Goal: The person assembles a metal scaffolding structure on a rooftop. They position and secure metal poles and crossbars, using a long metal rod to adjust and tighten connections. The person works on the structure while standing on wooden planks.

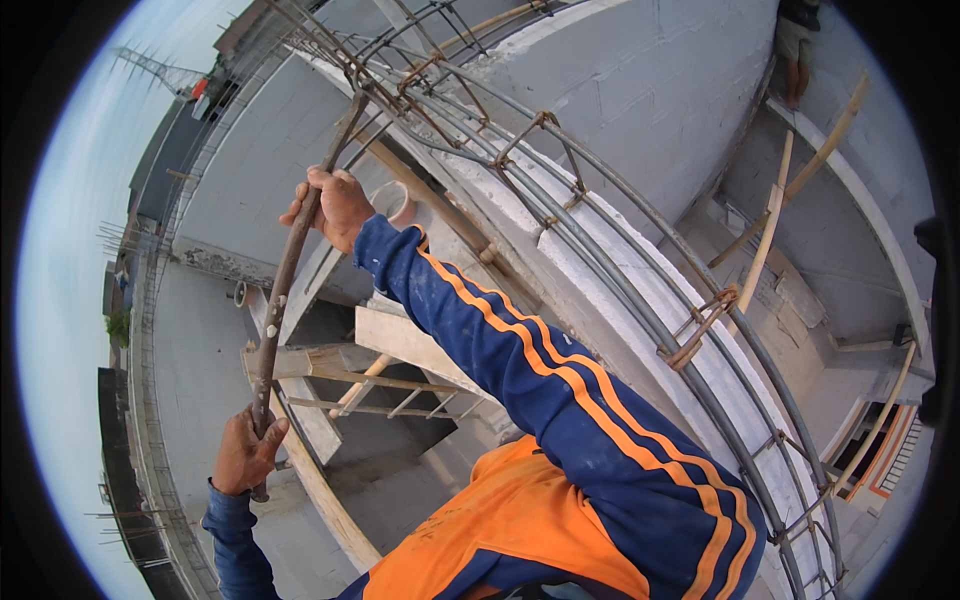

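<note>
A long rusty metal bar (pixel 285 278) slants up and away in front of me, with pale specks along it. My left hand (pixel 245 455) is closed around its lower end, thumb up along the bar. Higher up, my right hand (pixel 338 207) grips it with the fingers wrapped round. The bar's upper end meets the rebar cage (pixel 600 270) near its far left part. I cannot make out whether it is hooked onto a rod there. The cage has long grey rods tied with rusty stirrups and runs along the top of a pale block wall (pixel 640 345).
Below to the left are wooden boards (pixel 410 345) and a ladder-like wooden frame (pixel 390 395). Wooden poles (pixel 775 215) lean in the lower space at right. At the upper right a person (pixel 797 50) stands on a ledge. Block walls (pixel 620 80) surround the deep drops on both sides.
</note>
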Demonstrator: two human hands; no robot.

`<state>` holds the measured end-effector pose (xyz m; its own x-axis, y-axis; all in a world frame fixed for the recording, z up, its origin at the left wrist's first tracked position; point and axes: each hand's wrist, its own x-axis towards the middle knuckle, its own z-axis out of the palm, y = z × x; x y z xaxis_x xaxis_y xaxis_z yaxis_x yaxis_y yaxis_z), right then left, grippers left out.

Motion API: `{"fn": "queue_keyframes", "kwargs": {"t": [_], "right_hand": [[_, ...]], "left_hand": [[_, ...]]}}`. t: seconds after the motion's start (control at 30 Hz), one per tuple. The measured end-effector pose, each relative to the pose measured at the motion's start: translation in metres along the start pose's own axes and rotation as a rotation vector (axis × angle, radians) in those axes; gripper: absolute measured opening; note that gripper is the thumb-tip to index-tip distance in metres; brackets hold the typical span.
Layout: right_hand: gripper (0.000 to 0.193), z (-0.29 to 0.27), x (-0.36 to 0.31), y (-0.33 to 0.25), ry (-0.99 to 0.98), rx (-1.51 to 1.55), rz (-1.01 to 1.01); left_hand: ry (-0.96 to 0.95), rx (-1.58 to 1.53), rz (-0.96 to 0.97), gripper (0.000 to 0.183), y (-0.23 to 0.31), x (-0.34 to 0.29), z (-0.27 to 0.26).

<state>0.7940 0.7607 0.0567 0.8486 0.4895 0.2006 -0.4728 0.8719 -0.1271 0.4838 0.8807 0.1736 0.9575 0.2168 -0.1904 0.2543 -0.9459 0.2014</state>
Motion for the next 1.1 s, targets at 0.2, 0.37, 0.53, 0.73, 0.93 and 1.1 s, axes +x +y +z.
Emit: {"fn": "queue_keyframes", "kwargs": {"t": [0.2, 0.37, 0.53, 0.73, 0.93, 1.1], "right_hand": [[0.016, 0.003, -0.014, -0.007, 0.070, -0.059, -0.018], [0.018, 0.005, -0.019, -0.008, 0.141, -0.070, -0.022], [0.016, -0.002, -0.036, -0.013, 0.101, -0.116, -0.005], [0.032, -0.016, -0.079, -0.031, 0.048, -0.440, 0.153], [0.045, -0.035, -0.137, -0.048, 0.106, -0.861, 0.206], [0.044, -0.032, -0.174, -0.069, 0.242, -1.015, 0.158]], "left_hand": [[-0.017, -0.481, -0.039, 0.044, 0.035, -0.020, 0.036], [-0.224, -0.963, -0.134, 0.038, 0.041, -0.019, 0.042], [-0.227, -0.979, -0.156, 0.034, 0.049, -0.023, 0.061], [-0.131, -0.959, -0.096, 0.038, 0.067, -0.030, 0.080], [-0.186, -1.042, -0.079, 0.037, 0.061, -0.029, 0.084], [-0.166, -1.030, -0.034, 0.038, 0.057, -0.027, 0.089]]}}
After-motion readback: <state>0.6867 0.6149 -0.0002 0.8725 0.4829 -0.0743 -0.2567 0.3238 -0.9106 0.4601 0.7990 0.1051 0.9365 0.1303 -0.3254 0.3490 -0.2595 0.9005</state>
